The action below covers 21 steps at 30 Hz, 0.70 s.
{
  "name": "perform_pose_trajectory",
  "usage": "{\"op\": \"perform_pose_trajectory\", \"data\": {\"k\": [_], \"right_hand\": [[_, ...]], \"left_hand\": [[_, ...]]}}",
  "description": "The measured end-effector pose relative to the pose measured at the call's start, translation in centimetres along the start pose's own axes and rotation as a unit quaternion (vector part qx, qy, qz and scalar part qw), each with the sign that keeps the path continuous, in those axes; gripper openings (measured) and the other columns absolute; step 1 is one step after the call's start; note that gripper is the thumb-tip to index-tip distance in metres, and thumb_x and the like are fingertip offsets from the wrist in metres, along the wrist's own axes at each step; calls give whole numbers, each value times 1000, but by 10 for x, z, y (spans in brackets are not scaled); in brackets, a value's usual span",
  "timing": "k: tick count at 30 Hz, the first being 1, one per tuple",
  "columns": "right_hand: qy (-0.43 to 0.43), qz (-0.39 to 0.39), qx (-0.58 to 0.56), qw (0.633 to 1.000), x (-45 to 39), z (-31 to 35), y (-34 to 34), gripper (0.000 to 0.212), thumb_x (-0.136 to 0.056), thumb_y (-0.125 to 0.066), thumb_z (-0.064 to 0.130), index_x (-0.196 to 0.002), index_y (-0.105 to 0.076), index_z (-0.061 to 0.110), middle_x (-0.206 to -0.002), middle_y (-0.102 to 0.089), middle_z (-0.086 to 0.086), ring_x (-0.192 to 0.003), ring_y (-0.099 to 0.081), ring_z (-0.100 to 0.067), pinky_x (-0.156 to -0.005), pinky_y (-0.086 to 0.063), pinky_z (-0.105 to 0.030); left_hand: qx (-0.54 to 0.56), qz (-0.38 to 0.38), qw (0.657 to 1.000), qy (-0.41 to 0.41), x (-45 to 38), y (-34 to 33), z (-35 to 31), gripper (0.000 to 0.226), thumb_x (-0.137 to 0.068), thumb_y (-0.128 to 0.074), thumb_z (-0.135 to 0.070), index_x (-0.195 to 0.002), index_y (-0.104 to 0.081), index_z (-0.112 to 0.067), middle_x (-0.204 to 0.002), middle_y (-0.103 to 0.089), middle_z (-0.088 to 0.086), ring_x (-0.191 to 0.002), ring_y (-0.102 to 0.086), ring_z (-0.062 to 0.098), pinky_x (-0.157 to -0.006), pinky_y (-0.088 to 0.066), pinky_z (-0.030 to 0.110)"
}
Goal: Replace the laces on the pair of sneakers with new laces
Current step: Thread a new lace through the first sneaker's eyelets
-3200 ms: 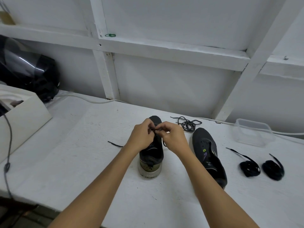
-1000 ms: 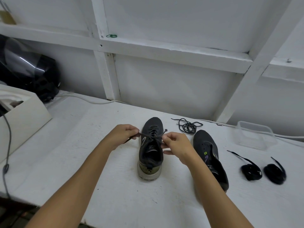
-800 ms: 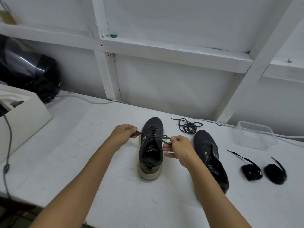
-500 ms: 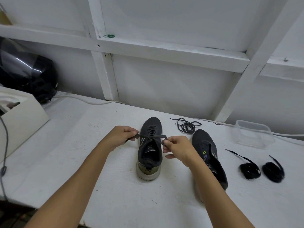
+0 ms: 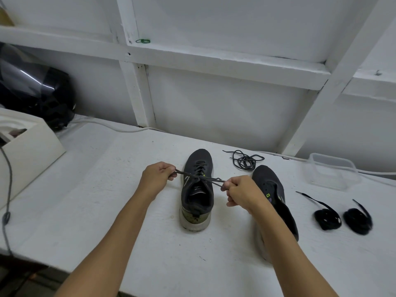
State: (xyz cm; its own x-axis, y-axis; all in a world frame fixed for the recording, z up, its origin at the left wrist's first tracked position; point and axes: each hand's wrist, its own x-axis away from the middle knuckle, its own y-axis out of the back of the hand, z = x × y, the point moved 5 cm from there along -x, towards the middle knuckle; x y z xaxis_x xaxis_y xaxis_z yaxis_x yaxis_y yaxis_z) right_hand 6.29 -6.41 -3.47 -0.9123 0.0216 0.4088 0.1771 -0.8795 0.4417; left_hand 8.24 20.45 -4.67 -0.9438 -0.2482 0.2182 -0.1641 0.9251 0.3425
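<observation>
One sneaker (image 5: 197, 189) stands upright in the middle of the worktop (image 5: 107, 200), heel toward the person, and a dark lace (image 5: 198, 177) is seen threaded through its eyelets and crossed at the top. One end of that lace is pinched by the left hand (image 5: 157, 177), the other by the right hand (image 5: 240, 192), and both ends are drawn out sideways, so a knot or bow is judged to be in the course of being tightened or undone; which of the two cannot be told. The second sneaker (image 5: 274, 200) lies just to the right, partly hidden by the right forearm, and no lace can be seen in its eyelets. A loose tangle of lace (image 5: 244, 160) lies behind it near the wall, and two coiled black laces (image 5: 342, 217) rest further right, apparently not yet used. The task is therefore judged to be partly done at most: the second sneaker remains to be laced, and the first may need finishing.
</observation>
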Motion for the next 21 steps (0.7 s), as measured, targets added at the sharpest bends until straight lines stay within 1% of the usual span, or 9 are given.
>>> {"op": "perform_pose_trajectory", "data": {"k": [2, 7, 11, 13, 15, 18, 20, 21], "right_hand": [[0, -5, 10, 1000, 1, -2, 2, 29, -103, -51, 12, -84, -73, 8, -67, -59, -2, -59, -58, -13, -58, -55, -23], [-9, -2, 24, 1000, 0, -4, 3, 31, -103, -51, 15, -80, -71, 9, -66, -58, -2, -59, -57, -14, -59, -57, -24], [-19, 0, 27, 999, -1, -7, 3, 31, -101, -48, 8, -78, -68, 9, -64, -57, 1, -58, -55, -14, -57, -57, -24], [-21, 0, 26, 999, -2, -8, 2, 30, -98, -45, 4, -79, -67, 10, -66, -58, 2, -58, -55, -14, -58, -56, -24], [-13, -3, 21, 1000, -4, -8, 0, 30, -99, -45, 3, -80, -67, 10, -70, -59, 1, -60, -56, -15, -58, -56, -24], [11, -1, 5, 1000, -5, -8, -5, 27, -103, -45, 11, -88, -68, 9, -80, -60, -4, -69, -60, -16, -59, -56, -24], [23, 6, -24, 999, -4, -9, -11, 27, -106, -45, 22, -97, -69, 11, -86, -65, -4, -76, -64, -14, -66, -60, -27], [25, 5, -48, 999, -3, -10, -14, 27, -106, -46, 27, -101, -68, 14, -92, -67, -3, -81, -66, -14, -70, -61, -29]], "left_hand": [[2, -10, 1000, 2, 2, -2, 3, 12, -97, -62, -21, -89, -72, -20, -81, -76, -3, -78, -69, 9, -72, -46, 21], [10, -34, 999, 19, 3, -5, 8, 12, -97, -61, -18, -89, -71, -17, -82, -74, 0, -77, -68, 10, -67, -44, 19], [20, -40, 999, 32, 0, -6, 8, 13, -97, -61, -17, -88, -70, -17, -82, -74, 1, -77, -68, 12, -66, -45, 19], [18, -40, 998, 33, 1, -6, 8, 13, -97, -61, -17, -88, -70, -17, -82, -74, 0, -77, -68, 11, -66, -44, 19], [14, -44, 999, 27, 1, -6, 8, 12, -97, -60, -18, -90, -70, -17, -83, -75, 0, -78, -68, 11, -67, -45, 19], [18, -31, 999, 6, 2, -6, 6, 12, -98, -60, -21, -94, -70, -17, -88, -76, -1, -83, -70, 10, -72, -48, 21], [-9, -10, 1000, -8, 3, -8, 4, 12, -98, -59, -26, -101, -70, -21, -96, -74, -6, -93, -68, 11, -77, -47, 23], [-32, -1, 999, -15, 4, -9, 3, 15, -99, -59, -29, -106, -70, -24, -102, -71, -7, -99, -65, 12, -82, -47, 26]]}}
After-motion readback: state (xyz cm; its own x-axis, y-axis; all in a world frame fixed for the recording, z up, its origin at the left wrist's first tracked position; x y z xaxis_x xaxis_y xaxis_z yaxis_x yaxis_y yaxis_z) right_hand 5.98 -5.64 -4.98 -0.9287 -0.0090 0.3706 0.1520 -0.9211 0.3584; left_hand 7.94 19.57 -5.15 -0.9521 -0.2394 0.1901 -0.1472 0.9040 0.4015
